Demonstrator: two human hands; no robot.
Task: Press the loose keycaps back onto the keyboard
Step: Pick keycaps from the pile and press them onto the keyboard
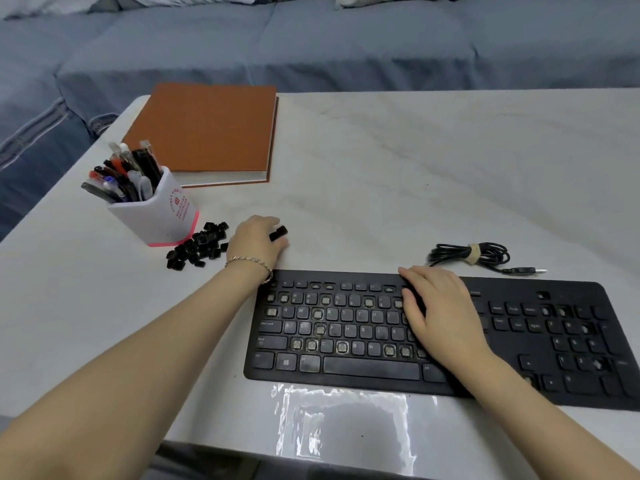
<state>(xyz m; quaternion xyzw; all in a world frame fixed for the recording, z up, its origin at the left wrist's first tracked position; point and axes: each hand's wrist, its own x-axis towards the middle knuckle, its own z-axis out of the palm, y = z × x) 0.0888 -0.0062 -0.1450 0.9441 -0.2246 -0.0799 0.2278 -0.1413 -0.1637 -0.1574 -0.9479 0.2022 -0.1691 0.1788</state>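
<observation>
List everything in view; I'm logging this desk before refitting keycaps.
keyboard: one, black, near edge, caps missing
loose keycaps: a pile, black, beside pen holder
held keycap: count unclear, black, in left hand
pen holder: one, white with pink base, left, holding pens
book: one, orange-brown, far left
cable: one, black, coiled beyond keyboard
plastic sheet: one, clear, front edge
table: one, white
padded furniture: one, blue, behind table
left hand: pinches the keycap
right hand: rests on keyboard

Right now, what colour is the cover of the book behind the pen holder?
The book has a plain rust-orange cover, seen clearly in the head view.
</observation>
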